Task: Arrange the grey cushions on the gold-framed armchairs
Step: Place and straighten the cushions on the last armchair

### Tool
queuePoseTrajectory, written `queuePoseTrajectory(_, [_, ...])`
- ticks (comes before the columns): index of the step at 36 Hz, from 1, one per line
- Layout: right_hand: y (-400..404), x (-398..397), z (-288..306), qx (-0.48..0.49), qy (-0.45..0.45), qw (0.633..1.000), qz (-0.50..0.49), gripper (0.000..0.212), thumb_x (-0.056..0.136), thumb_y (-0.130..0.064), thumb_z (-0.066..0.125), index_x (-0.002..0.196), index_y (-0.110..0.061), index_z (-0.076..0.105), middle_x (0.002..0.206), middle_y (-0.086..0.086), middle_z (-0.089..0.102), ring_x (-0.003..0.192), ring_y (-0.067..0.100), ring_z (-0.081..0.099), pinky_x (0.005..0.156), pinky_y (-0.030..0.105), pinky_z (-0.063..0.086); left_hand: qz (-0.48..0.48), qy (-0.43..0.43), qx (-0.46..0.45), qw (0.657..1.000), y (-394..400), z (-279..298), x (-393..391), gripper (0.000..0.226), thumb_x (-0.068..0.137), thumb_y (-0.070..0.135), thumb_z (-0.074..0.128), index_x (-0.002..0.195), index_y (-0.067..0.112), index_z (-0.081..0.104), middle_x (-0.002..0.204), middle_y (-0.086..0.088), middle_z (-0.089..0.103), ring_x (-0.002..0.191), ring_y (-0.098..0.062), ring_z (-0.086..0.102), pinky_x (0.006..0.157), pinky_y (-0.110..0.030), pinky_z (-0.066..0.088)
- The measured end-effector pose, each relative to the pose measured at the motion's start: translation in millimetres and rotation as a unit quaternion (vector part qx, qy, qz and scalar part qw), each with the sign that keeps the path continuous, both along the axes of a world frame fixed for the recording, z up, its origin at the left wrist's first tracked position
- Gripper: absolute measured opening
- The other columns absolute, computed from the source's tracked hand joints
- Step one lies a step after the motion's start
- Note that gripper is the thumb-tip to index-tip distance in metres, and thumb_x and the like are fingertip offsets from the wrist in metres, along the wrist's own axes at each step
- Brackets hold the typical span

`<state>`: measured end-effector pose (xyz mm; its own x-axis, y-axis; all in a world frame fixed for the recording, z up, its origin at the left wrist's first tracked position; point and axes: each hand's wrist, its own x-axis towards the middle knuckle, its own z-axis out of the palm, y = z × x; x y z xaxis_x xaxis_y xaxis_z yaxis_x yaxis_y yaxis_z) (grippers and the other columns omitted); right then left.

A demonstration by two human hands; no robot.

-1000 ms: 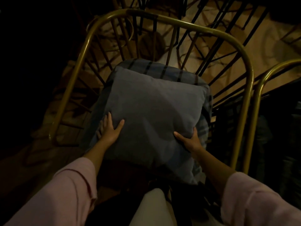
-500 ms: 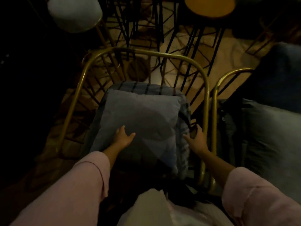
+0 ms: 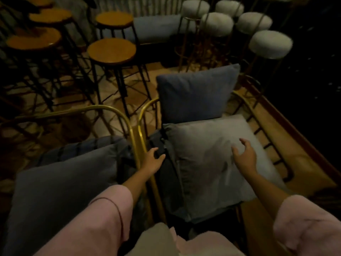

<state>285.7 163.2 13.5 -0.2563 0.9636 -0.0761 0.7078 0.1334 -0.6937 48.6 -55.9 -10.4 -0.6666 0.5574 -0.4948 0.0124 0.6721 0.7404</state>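
Two gold-framed armchairs stand side by side. The left armchair (image 3: 112, 109) holds a dark grey cushion (image 3: 60, 178) lying on its seat. In the right armchair (image 3: 245, 102) a lighter grey cushion (image 3: 206, 154) lies flat, and a darker grey cushion (image 3: 195, 95) stands upright against the back. My left hand (image 3: 152, 159) hovers with fingers spread over the gap between the two frames, at the flat cushion's left edge. My right hand (image 3: 244, 157) is open just above the flat cushion's middle, holding nothing.
Several wooden-topped black-legged stools (image 3: 111, 50) stand behind the chairs at the left. Several white fluffy stools (image 3: 270, 44) on gold legs stand at the back right. A grey cushioned bench (image 3: 156, 27) lies at the far back. A wooden floor edge (image 3: 299, 145) runs along the right.
Both hands have left the cushion on the left armchair and moved right, over the right armchair's flat cushion. My view has swung right and up.
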Motion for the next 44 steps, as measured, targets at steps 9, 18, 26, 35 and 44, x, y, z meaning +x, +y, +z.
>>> queuePoseTrajectory(9, [113,77,-19,-0.164,-0.053,0.984,-0.042,0.069,0.085,-0.037,0.073,0.138,0.0,0.048,0.138,0.023,0.055,0.127,0.04,0.051,0.101,0.046,0.043,0.198,-0.164,0.048,0.965,114,-28,91,0.101,0.076,0.046,0.076,0.151,0.012,0.018,0.152,-0.01,0.041,0.136,-0.033,0.045,0.112,-0.047,0.039])
queuePoseTrajectory(18, [157,86,-47,-0.324,0.037,0.94,-0.104,0.095,0.063,-0.052,0.087,0.137,-0.006,0.049,0.129,0.006,0.059,0.118,0.034,0.059,0.087,0.038,0.049,0.337,-0.267,0.081,0.899,115,-70,80,0.116,0.065,0.04,0.086,0.153,0.021,0.013,0.15,-0.015,0.041,0.126,-0.038,0.052,0.102,-0.055,0.046])
queuePoseTrajectory(26, [180,90,-51,-0.402,0.066,0.908,-0.095,0.12,0.039,-0.076,0.084,0.137,-0.013,0.053,0.127,0.011,0.065,0.105,0.032,0.063,0.091,0.045,0.052,0.331,-0.33,0.114,0.877,121,-63,70,0.116,0.037,0.06,0.092,0.137,0.021,0.049,0.129,-0.007,0.064,0.106,-0.032,0.067,0.096,-0.053,0.053])
queuePoseTrajectory(35, [150,36,-12,-0.36,0.148,0.921,-0.021,0.078,0.062,-0.06,0.081,0.121,-0.01,0.065,0.099,0.002,0.071,0.09,0.023,0.067,0.079,0.036,0.055,0.351,-0.186,0.16,0.904,83,-14,28,0.11,0.047,0.084,0.069,0.139,0.03,0.047,0.133,0.001,0.056,0.119,-0.027,0.057,0.108,-0.048,0.043])
queuePoseTrajectory(44, [101,-86,35,-0.34,0.228,0.908,0.088,0.085,0.045,-0.068,0.084,0.106,-0.01,0.073,0.105,0.009,0.075,0.099,0.03,0.07,0.093,0.047,0.055,0.394,-0.139,0.221,0.881,-5,42,-84,0.112,0.044,0.08,0.075,0.14,0.028,0.047,0.132,0.0,0.058,0.114,-0.028,0.06,0.102,-0.049,0.048])
